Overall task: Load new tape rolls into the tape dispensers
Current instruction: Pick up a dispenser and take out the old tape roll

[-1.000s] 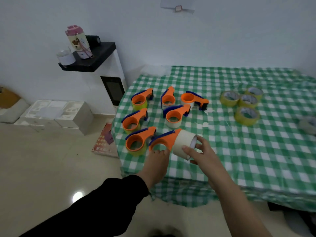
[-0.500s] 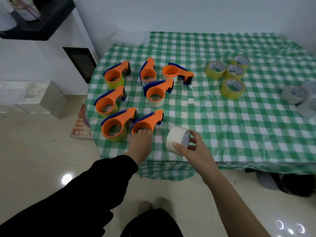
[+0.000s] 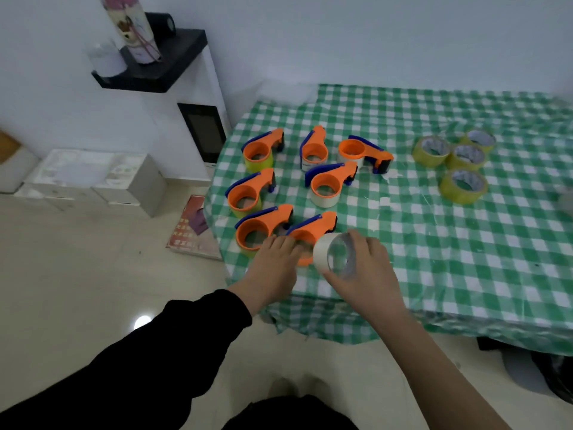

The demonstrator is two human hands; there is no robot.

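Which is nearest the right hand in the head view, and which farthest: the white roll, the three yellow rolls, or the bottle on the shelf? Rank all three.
1. White roll: held in the right hand.
2. Yellow rolls: table, far right.
3. Bottle: shelf, far left.

Green-checked cloth (image 3: 465, 243) covers the desk; off its left edge a black shelf (image 3: 161, 69) carries a patterned cylinder (image 3: 136, 29) and a dark round object (image 3: 162, 23), white boxes (image 3: 93, 178) and a printed sheet (image 3: 193, 228) on the floor.
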